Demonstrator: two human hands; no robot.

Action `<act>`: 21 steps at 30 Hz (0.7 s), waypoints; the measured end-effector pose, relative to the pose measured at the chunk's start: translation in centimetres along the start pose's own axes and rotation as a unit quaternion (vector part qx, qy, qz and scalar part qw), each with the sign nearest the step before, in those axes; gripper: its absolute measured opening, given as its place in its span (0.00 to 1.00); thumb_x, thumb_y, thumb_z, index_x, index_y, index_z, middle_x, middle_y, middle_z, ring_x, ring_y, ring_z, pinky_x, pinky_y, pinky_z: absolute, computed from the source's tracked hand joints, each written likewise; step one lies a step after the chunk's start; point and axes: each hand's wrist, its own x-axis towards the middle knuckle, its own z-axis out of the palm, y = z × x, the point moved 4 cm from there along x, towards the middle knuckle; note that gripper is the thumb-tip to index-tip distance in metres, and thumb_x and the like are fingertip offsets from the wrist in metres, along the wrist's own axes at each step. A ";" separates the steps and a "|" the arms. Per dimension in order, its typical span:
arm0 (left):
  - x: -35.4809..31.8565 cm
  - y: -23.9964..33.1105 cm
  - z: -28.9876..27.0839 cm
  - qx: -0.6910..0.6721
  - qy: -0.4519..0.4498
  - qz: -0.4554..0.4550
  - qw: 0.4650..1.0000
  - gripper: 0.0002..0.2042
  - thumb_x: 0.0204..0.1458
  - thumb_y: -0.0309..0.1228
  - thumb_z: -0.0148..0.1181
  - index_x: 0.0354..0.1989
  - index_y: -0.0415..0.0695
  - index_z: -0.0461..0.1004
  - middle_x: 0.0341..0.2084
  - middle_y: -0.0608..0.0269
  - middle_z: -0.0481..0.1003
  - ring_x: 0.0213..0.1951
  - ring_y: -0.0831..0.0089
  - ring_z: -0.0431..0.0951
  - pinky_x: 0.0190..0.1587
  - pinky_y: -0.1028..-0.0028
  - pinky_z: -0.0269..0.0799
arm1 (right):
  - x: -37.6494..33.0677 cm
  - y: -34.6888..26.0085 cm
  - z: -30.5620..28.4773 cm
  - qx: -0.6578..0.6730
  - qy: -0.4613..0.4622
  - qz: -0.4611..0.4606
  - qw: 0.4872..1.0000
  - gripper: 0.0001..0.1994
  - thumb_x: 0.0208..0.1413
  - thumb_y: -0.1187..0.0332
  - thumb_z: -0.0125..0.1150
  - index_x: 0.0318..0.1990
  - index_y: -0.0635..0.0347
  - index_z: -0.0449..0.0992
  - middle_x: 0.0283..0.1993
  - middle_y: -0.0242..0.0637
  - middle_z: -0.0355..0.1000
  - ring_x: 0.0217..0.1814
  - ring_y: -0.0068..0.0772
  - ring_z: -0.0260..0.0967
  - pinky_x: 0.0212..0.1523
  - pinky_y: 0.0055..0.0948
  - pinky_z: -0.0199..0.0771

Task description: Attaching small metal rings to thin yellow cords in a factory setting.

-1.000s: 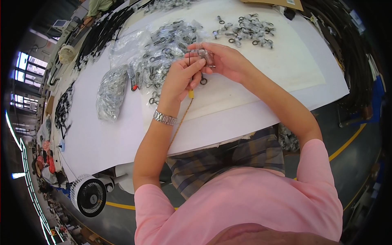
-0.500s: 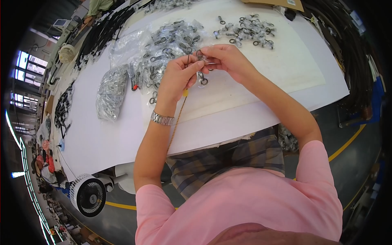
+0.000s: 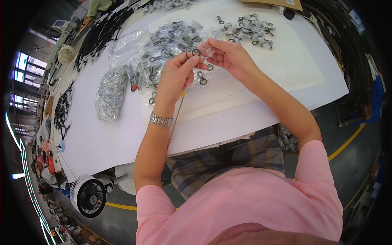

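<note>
My left hand [image 3: 176, 73], with a metal-band watch at the wrist, pinches a small dark metal clasp with a ring [image 3: 196, 52]. A thin dark tip stands up beside its fingers. Below the palm hangs a yellow piece [image 3: 182, 93] on a twisted cord; whatever joins it inside the hand is hidden. My right hand [image 3: 232, 59] holds clear plastic film [image 3: 207, 50] between thumb and fingers, just right of the ring. Loose ringed clasps [image 3: 202, 78] lie on the table below the hands. A heap of plastic-wrapped clasps [image 3: 175, 34] lies beyond my left hand.
Another group of clasps [image 3: 255, 30] lies at the far right of the white table [image 3: 122, 143]. A full clear bag [image 3: 111, 94] and a red-tipped dark tool [image 3: 134, 86] are to the left. Black cords [image 3: 106, 32] line the far-left edge. A fan [image 3: 90, 196] stands at lower left.
My right hand has drawn a little up and away from the left, with clear film now spread in its fingers. The clasp's ring shows more plainly in my left hand.
</note>
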 end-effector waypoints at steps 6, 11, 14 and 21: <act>-0.6 0.3 -0.6 0.001 0.033 -0.034 0.999 0.10 0.65 0.33 0.62 0.43 0.38 0.82 0.21 0.76 0.69 0.17 0.91 0.57 0.18 0.84 0.49 | 0.0 0.1 -0.1 -0.002 -0.001 -0.003 1.000 0.15 0.69 0.56 0.60 0.44 0.57 0.84 0.45 0.32 0.83 0.48 0.22 0.79 0.54 0.26 0.77; -0.8 0.8 0.4 -0.036 0.083 0.039 0.995 0.09 0.63 0.30 0.63 0.46 0.37 0.82 0.26 0.70 0.77 0.18 0.91 0.60 0.19 0.85 0.51 | 0.0 0.0 -0.1 -0.030 0.003 -0.030 0.999 0.16 0.68 0.55 0.60 0.45 0.58 0.84 0.45 0.34 0.83 0.48 0.23 0.80 0.55 0.26 0.78; -0.9 0.7 0.1 -0.011 0.097 0.062 0.993 0.09 0.62 0.28 0.63 0.47 0.36 0.82 0.30 0.64 0.82 0.18 0.91 0.61 0.19 0.86 0.52 | -0.3 -0.1 0.5 -0.041 -0.005 -0.028 0.999 0.17 0.69 0.54 0.60 0.46 0.61 0.83 0.46 0.36 0.83 0.49 0.26 0.80 0.55 0.27 0.78; -1.2 1.5 0.5 0.053 0.098 0.069 0.991 0.10 0.62 0.28 0.63 0.47 0.35 0.81 0.31 0.61 0.84 0.17 0.91 0.60 0.19 0.87 0.52 | -0.1 0.0 0.2 0.001 0.000 -0.020 1.000 0.19 0.69 0.55 0.59 0.51 0.63 0.81 0.48 0.40 0.83 0.51 0.29 0.80 0.56 0.29 0.79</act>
